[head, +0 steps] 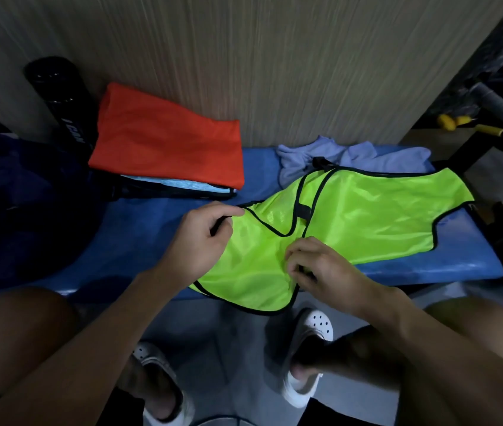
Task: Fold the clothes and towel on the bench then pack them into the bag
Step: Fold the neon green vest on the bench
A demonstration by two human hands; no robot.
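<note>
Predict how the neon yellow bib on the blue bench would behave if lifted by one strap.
Probably floppy: the bib drapes and wrinkles where the left hand and right hand pinch it. Likely very light, since the fabric looks thin. Its sheen suggests it may slide easily on the smooth bench.
</note>
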